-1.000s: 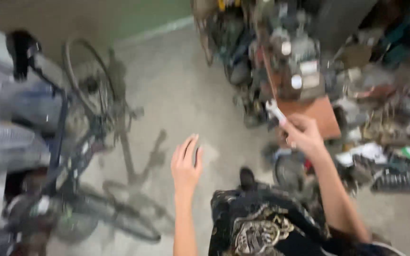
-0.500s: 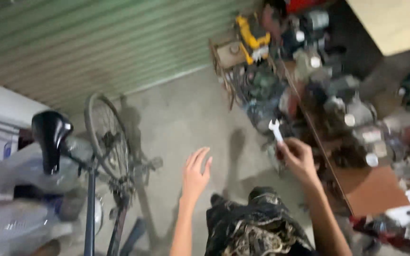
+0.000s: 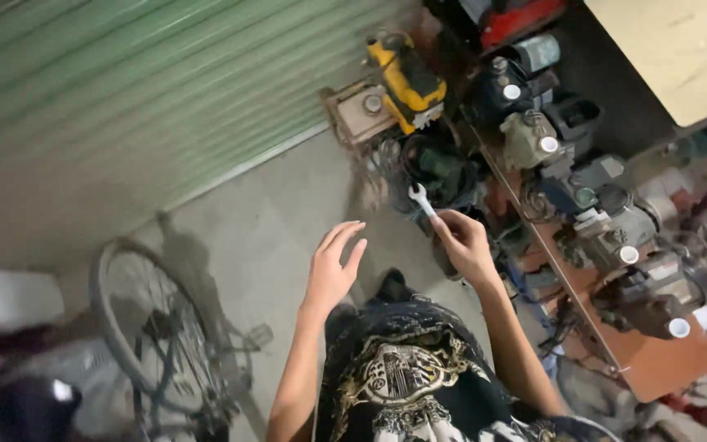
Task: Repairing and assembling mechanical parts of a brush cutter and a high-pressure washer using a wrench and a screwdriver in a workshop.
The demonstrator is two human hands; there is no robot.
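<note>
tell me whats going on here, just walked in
A person stands on a concrete floor in a cluttered workshop. Their right hand holds a small silver wrench, its open end pointing up. Their left hand is open and empty, fingers spread in mid-air. A bicycle wheel is at lower left, and a shelf crowded with motors and a yellow power tool runs along the right.

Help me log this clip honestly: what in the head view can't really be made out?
- Wrench: only its open-end head shows; the right hand covers the handle, so its grip is unclear.
- Bicycle: cut off by the bottom and left edges, and motion-blurred.
- Machines on the shelf: crowded, overlapping, too dark to tell apart.
- Left hand: open in mid-air, holding nothing; what lies under it is hidden.
</note>
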